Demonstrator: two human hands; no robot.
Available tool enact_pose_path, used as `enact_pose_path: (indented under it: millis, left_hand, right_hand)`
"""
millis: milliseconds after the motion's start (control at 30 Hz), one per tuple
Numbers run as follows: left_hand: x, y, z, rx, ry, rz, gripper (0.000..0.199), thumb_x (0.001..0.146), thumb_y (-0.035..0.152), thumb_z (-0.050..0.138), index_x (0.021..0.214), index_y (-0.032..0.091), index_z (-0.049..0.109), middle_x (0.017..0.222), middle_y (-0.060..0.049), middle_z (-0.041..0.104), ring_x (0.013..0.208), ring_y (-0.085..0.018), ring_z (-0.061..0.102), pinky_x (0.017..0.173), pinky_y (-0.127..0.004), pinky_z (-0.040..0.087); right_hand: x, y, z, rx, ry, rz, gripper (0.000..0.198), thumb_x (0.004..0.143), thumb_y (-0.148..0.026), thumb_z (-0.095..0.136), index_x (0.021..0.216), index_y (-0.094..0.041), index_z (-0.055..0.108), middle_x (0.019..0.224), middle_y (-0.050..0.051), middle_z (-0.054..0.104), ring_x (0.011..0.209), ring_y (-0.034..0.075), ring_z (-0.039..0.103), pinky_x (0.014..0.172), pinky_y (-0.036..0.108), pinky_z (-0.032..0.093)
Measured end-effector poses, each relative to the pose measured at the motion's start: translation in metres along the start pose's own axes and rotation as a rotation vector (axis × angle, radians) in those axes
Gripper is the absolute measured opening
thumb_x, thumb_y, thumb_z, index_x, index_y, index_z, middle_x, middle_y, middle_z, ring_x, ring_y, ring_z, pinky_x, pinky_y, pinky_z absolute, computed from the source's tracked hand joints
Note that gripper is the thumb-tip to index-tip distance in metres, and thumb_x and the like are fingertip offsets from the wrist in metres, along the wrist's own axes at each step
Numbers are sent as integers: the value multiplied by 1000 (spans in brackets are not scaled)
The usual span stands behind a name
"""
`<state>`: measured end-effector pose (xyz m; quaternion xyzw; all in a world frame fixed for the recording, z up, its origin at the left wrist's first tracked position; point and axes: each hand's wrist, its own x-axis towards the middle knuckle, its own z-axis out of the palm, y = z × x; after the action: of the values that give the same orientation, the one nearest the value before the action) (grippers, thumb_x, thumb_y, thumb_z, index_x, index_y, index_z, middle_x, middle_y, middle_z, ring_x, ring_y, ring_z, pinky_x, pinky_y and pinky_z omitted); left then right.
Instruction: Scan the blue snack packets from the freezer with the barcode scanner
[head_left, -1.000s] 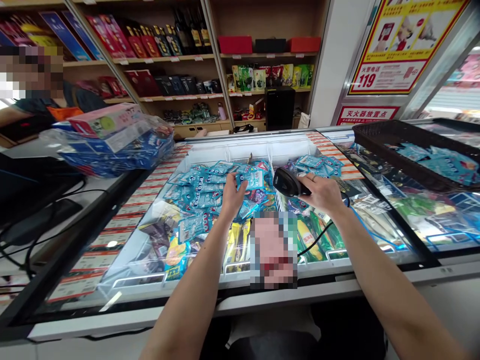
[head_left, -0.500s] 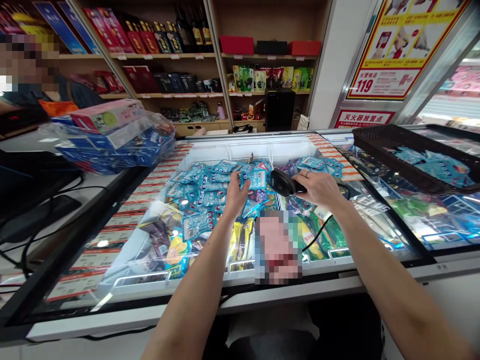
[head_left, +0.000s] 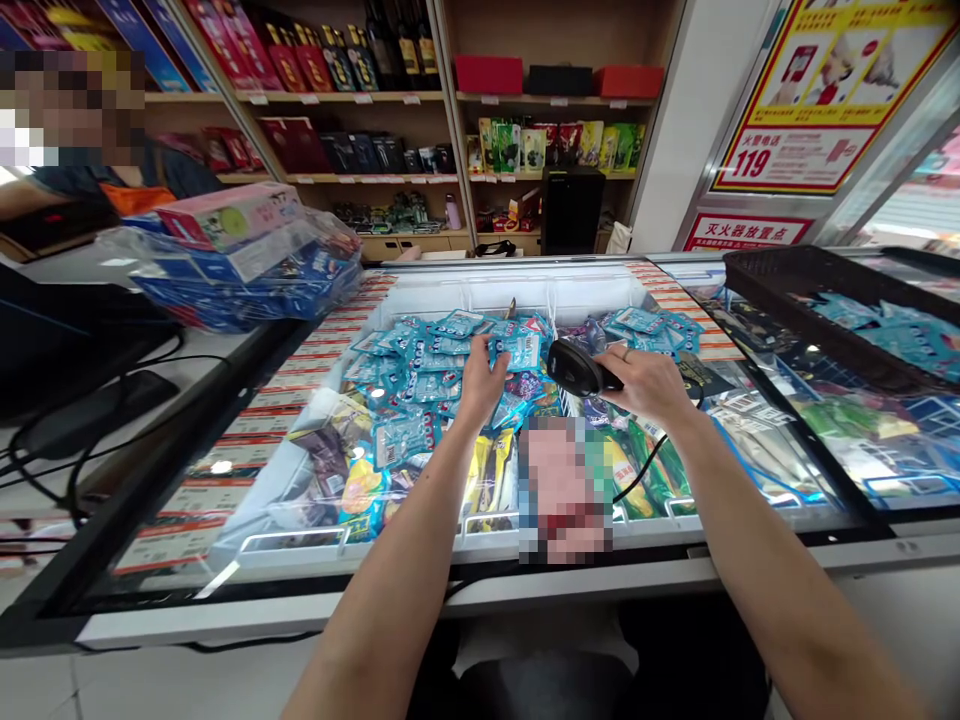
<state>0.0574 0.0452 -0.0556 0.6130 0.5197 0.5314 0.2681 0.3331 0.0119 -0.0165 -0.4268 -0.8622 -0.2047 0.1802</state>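
Observation:
My left hand (head_left: 482,382) is closed on the edge of a small light-blue snack packet (head_left: 525,350), whose white label with a barcode faces up. Just to the right, my right hand (head_left: 651,384) grips a black barcode scanner (head_left: 574,370), its head turned toward that packet and slightly apart from it. The scanner's black cord (head_left: 641,468) runs down below my right wrist. Around my left hand, many similar blue packets (head_left: 405,438) lie in a heap on the glass top of a chest freezer (head_left: 277,617). Wrapped frozen goods show through the glass.
On the right stands a dark basket (head_left: 780,300) with more blue packets. Plastic-wrapped boxes (head_left: 247,290) are stacked at the left, near a person in a dark top with orange (head_left: 129,197). Shelves (head_left: 352,97) of bottles and boxes line the back.
The whole view has shifted slightly, so things appear a little further right. Both hands keep their holds on the packet and the scanner.

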Motion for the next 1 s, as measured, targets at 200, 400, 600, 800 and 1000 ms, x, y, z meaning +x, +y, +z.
enact_pose_path:
  millis: [200,400,600,800,1000]
  left_hand:
    - [0,-2,1,80,21,23,36,84,35,54,115,22,44,90,-3,48,77,-13,52,62,-28,57]
    - [-1,-2,2,68,3,15,37,85,34,52,118,22,41,90,-3,50,78,-12,53,63,-28,57]
    - [-1,-2,1,100,11,26,37,85,35,52,118,22,42,87,-2,49,75,-13,52,65,-30,56]
    - [1,-2,-1,210,54,58,40,85,32,52,122,22,45,87,-2,53,80,-16,55,79,-38,53]
    - [0,-1,-1,230,55,61,41,85,31,52,124,22,45,89,-3,54,83,-18,56,82,-40,52]
  right_hand:
    - [0,-2,-2,15,-5,8,32,86,-38,54,112,-20,61,98,7,66,80,20,59,59,29,27]
    - [1,-2,-5,19,-27,-21,30,87,-38,53,110,-20,62,98,6,65,81,19,59,59,29,28]
    - [1,-3,-7,14,-33,-20,29,86,-36,55,109,-20,61,97,6,65,80,19,59,60,29,28]
    - [1,-3,-4,31,-30,-17,31,85,-36,57,110,-20,61,97,6,66,81,19,59,59,28,28]
    - [0,-3,-2,32,-3,-13,32,88,-39,53,112,-20,61,95,6,65,78,19,59,59,29,28]
